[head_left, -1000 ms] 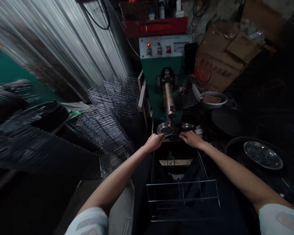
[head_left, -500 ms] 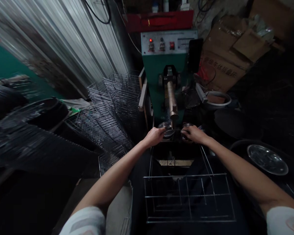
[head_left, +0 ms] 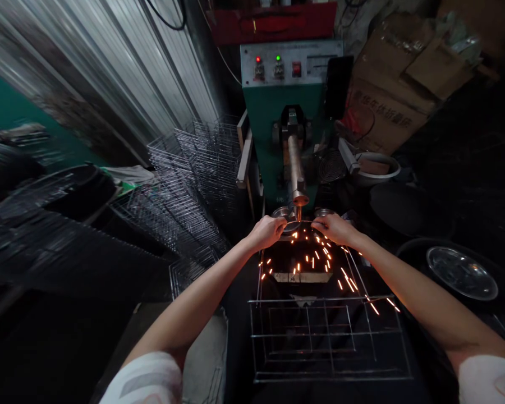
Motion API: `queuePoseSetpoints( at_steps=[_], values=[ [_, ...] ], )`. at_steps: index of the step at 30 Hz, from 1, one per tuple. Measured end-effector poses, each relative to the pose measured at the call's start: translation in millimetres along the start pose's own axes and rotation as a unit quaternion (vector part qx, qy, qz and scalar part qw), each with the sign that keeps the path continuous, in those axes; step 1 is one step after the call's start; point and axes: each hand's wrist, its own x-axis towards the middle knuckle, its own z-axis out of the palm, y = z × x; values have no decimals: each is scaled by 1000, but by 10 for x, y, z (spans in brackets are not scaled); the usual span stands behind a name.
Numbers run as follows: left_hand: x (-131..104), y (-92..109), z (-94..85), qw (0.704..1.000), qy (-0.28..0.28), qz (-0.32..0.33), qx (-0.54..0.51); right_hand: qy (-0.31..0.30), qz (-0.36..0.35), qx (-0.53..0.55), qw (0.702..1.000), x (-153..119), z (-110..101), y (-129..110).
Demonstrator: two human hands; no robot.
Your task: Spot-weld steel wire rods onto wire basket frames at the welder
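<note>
A green machine point(head_left: 286, 101) has a copper-coloured arm point(head_left: 294, 168) whose tip meets a thin wire point(head_left: 301, 221). Orange sparks point(head_left: 320, 252) spray below that tip. My left hand point(head_left: 269, 230) is closed on the wire's left end, and my right hand point(head_left: 333, 227) pinches its right end. From just under my hands, a wire rack point(head_left: 326, 336) with a grid front extends toward my body. Red and green lights glow on the machine's panel point(head_left: 292, 62).
Stacked wire racks point(head_left: 193, 174) stand left of the machine. To the right are a bowl point(head_left: 376, 168), a round clear lid point(head_left: 463, 272) and a cardboard box point(head_left: 391, 101). A dark phone point(head_left: 339, 87) sits at the machine's upper right side.
Sparks have appeared at the tip, and the green light has come on. The copper-coloured arm's tip now glows at the wire. Both hands stay in nearly the same place.
</note>
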Motion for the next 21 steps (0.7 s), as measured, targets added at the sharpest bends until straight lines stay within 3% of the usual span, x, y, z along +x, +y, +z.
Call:
queuePoseSetpoints(
  at_steps=[21],
  values=[
    [-27,124,-67,999,-24,-40,25,42,-36,46,997,-23,89,72]
  ],
)
